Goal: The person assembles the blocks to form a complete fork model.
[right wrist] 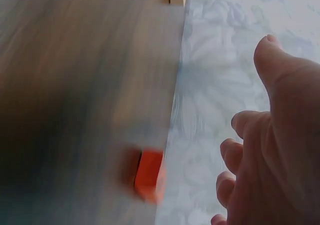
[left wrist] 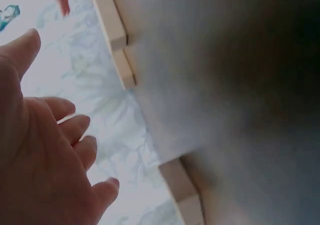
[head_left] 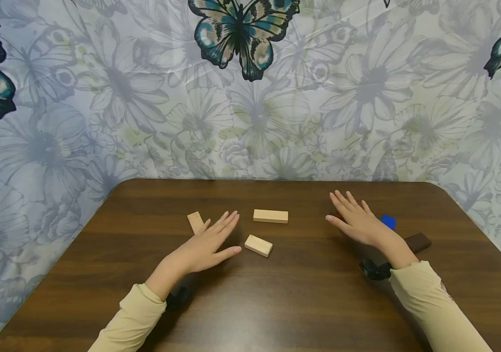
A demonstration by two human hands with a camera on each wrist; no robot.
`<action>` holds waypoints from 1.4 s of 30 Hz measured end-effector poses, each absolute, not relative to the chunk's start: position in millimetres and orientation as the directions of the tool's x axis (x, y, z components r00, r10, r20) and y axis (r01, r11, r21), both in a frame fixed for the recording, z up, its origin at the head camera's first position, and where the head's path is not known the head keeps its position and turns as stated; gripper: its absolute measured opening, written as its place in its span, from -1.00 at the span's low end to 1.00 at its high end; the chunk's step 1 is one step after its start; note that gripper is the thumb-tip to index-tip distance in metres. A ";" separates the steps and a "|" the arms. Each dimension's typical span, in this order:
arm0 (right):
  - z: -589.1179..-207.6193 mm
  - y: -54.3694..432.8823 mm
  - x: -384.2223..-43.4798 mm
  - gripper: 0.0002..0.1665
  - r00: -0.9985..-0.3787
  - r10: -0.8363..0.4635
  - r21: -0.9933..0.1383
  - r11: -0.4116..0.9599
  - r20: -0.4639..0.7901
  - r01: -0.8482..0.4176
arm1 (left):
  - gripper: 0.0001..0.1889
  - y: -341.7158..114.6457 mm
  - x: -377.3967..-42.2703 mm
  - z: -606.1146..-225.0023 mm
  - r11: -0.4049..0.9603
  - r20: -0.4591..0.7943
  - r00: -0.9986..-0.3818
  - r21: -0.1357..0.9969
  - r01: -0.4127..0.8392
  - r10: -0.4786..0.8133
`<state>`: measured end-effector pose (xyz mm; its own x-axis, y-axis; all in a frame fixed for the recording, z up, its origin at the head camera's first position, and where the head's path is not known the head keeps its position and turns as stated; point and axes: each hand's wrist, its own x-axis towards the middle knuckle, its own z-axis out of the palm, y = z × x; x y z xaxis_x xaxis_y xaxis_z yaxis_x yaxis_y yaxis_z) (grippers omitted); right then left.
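My left hand (head_left: pixel 206 248) hovers palm down over the table, fingers straight and thumb spread, holding nothing. Partly behind it lies a pale wooden block (head_left: pixel 195 221). Just right of its thumb is a second pale block (head_left: pixel 259 246), set at a slant, and a third block (head_left: pixel 270 216) lies farther back. On the right side my right hand (head_left: pixel 358 222) is also raised with fingers extended and nothing in it. Beside its wrist are a blue block (head_left: pixel 388 221) and a dark brown block (head_left: pixel 418 242), both partly covered. The right wrist view shows an orange-red block (right wrist: pixel 149 174) below the fingers.
The brown wooden table (head_left: pixel 294 293) has rounded far corners. Behind it hangs a floral cloth (head_left: pixel 259 117) printed with butterflies. A dark wrist camera (head_left: pixel 375 269) sits under the right wrist. Both forearms wear pale yellow sleeves (head_left: pixel 431 298).
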<state>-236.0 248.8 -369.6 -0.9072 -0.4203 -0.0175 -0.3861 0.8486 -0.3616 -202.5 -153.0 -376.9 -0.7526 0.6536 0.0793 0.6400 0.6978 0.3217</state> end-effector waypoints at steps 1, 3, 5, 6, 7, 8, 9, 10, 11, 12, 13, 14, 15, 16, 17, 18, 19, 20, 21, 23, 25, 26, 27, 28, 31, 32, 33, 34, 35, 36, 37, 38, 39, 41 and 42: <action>-370.3 243.9 -237.7 -0.12 -0.903 -0.429 -0.359 0.845 -0.013 -0.396 | -0.19 -151.6 -202.0 -377.5 0.688 0.071 -0.745 0.335 0.644 0.663; -371.9 234.5 -240.8 -0.12 -0.896 -0.444 -0.361 0.837 -0.009 -0.411 | -0.20 -149.5 -201.0 -378.8 0.668 0.051 -0.731 0.369 0.647 0.680; -373.7 226.0 -243.7 -0.12 -0.890 -0.457 -0.365 0.830 -0.010 -0.422 | -0.20 -147.9 -200.0 -379.5 0.650 0.027 -0.720 0.406 0.642 0.694; -374.7 222.1 -244.8 -0.12 -0.887 -0.462 -0.366 0.827 -0.010 -0.426 | -0.21 -147.2 -199.5 -379.6 0.643 0.017 -0.715 0.421 0.639 0.699; -375.9 218.8 -246.0 -0.11 -0.884 -0.467 -0.364 0.825 -0.008 -0.432 | -0.22 -146.3 -199.2 -380.0 0.634 0.010 -0.708 0.436 0.638 0.706; -377.1 215.8 -247.0 -0.11 -0.882 -0.471 -0.366 0.822 -0.006 -0.436 | -0.22 -145.5 -198.9 -380.2 0.627 0.004 -0.703 0.448 0.637 0.711; -378.1 212.9 -247.8 -0.11 -0.880 -0.475 -0.370 0.818 -0.003 -0.441 | -0.23 -144.8 -198.7 -380.5 0.623 -0.005 -0.698 0.455 0.636 0.716; -379.3 210.3 -248.6 -0.11 -0.877 -0.481 -0.370 0.814 0.002 -0.447 | -0.24 -144.2 -198.5 -381.0 0.618 -0.012 -0.692 0.461 0.637 0.722; -380.7 207.9 -249.5 -0.10 -0.873 -0.488 -0.371 0.808 0.011 -0.457 | -0.24 -143.7 -198.3 -381.4 0.615 -0.020 -0.687 0.466 0.637 0.727; -381.8 205.6 -250.2 -0.10 -0.868 -0.496 -0.377 0.800 0.021 -0.466 | -0.25 -143.0 -198.2 -381.9 0.611 -0.030 -0.681 0.471 0.637 0.732; -382.9 203.6 -250.8 -0.10 -0.865 -0.501 -0.392 0.790 0.031 -0.472 | -0.26 -142.4 -198.4 -382.5 0.608 -0.035 -0.675 0.473 0.638 0.737; -384.2 201.7 -251.6 -0.10 -0.861 -0.508 -0.409 0.777 0.040 -0.478 | -0.26 -142.2 -198.4 -383.3 0.608 -0.042 -0.672 0.471 0.639 0.739; -385.4 199.9 -252.4 -0.10 -0.856 -0.515 -0.433 0.761 0.049 -0.483 | -0.27 -141.8 -198.5 -384.0 0.606 -0.047 -0.668 0.470 0.642 0.743; -386.9 198.1 -253.3 -0.11 -0.851 -0.522 -0.454 0.745 0.061 -0.490 | -0.28 -141.5 -198.7 -384.9 0.604 -0.048 -0.664 0.467 0.645 0.746; -388.3 196.3 -254.3 -0.11 -0.846 -0.529 -0.476 0.727 0.073 -0.495 | -0.28 -141.4 -198.9 -385.8 0.603 -0.049 -0.661 0.465 0.648 0.749; -389.5 194.4 -255.3 -0.12 -0.843 -0.532 -0.497 0.711 0.080 -0.496 | -0.29 -141.3 -199.0 -386.5 0.603 -0.052 -0.659 0.463 0.650 0.750; -391.0 192.3 -256.6 -0.13 -0.840 -0.536 -0.517 0.696 0.088 -0.498 | -0.30 -141.5 -199.1 -387.3 0.605 -0.054 -0.659 0.459 0.651 0.750; -392.6 190.2 -258.3 -0.13 -0.836 -0.540 -0.532 0.682 0.097 -0.502 | -0.30 -141.7 -199.1 -388.0 0.608 -0.057 -0.660 0.455 0.651 0.749; -394.1 188.0 -260.1 -0.14 -0.833 -0.542 -0.545 0.670 0.107 -0.505 | -0.30 -141.7 -199.4 -388.7 0.609 -0.060 -0.660 0.454 0.650 0.749; -397.0 183.3 -264.2 -0.16 -0.830 -0.544 -0.563 0.651 0.121 -0.509 | -0.30 -141.9 -199.6 -389.6 0.616 -0.068 -0.664 0.451 0.645 0.745; -399.1 178.7 -268.8 -0.18 -0.827 -0.546 -0.583 0.633 0.130 -0.509 | -0.30 -141.9 -199.8 -390.2 0.625 -0.079 -0.668 0.449 0.639 0.740; -400.1 176.9 -271.4 -0.19 -0.826 -0.548 -0.595 0.623 0.132 -0.508 | -0.30 -141.9 -199.7 -390.3 0.629 -0.085 -0.671 0.449 0.634 0.737; -400.7 175.0 -274.0 -0.21 -0.824 -0.551 -0.603 0.615 0.132 -0.507 | -0.30 -141.7 -199.5 -390.1 0.633 -0.093 -0.673 0.451 0.629 0.734; -401.6 173.1 -276.7 -0.21 -0.822 -0.555 -0.612 0.607 0.130 -0.507 | -0.29 -141.8 -199.6 -390.5 0.638 -0.101 -0.675 0.453 0.623 0.731; -404.8 169.8 -284.2 -0.24 -0.818 -0.564 -0.634 0.592 0.114 -0.497 | -0.29 -141.9 -199.6 -391.4 0.647 -0.120 -0.679 0.459 0.609 0.724; -406.1 169.3 -286.4 -0.24 -0.818 -0.565 -0.640 0.589 0.109 -0.493 | -0.29 -142.1 -199.7 -391.9 0.649 -0.123 -0.680 0.460 0.607 0.723; -407.6 168.8 -288.2 -0.24 -0.817 -0.566 -0.645 0.586 0.107 -0.491 | -0.29 -142.2 -199.9 -392.2 0.651 -0.127 -0.681 0.461 0.603 0.721; -409.4 168.7 -290.0 -0.25 -0.818 -0.565 -0.652 0.582 0.104 -0.486 | -0.29 -142.4 -200.2 -392.5 0.653 -0.130 -0.682 0.462 0.600 0.720; -411.2 168.6 -291.4 -0.25 -0.820 -0.563 -0.657 0.580 0.104 -0.481 | -0.29 -142.5 -200.1 -392.5 0.655 -0.134 -0.683 0.463 0.598 0.718; -412.9 168.3 -292.6 -0.26 -0.821 -0.560 -0.663 0.575 0.107 -0.479 | -0.28 -142.8 -200.1 -392.5 0.657 -0.138 -0.684 0.464 0.594 0.716; -414.9 168.0 -293.7 -0.27 -0.824 -0.555 -0.666 0.574 0.111 -0.476 | -0.28 -143.0 -200.3 -392.7 0.659 -0.141 -0.685 0.463 0.593 0.715; -416.7 167.6 -294.6 -0.29 -0.827 -0.550 -0.671 0.570 0.118 -0.475 | -0.27 -143.2 -200.3 -392.8 0.661 -0.145 -0.685 0.464 0.590 0.714; -418.4 167.0 -295.2 -0.31 -0.830 -0.543 -0.674 0.566 0.127 -0.474 | -0.27 -143.5 -200.4 -392.8 0.661 -0.148 -0.684 0.464 0.590 0.714; -421.3 165.9 -295.8 -0.37 -0.839 -0.523 -0.682 0.560 0.148 -0.470 | -0.26 -144.1 -200.8 -392.8 0.659 -0.151 -0.679 0.463 0.593 0.718; -422.6 165.3 -296.1 -0.41 -0.843 -0.513 -0.684 0.558 0.161 -0.470 | -0.25 -144.3 -201.1 -392.7 0.653 -0.148 -0.676 0.465 0.597 0.722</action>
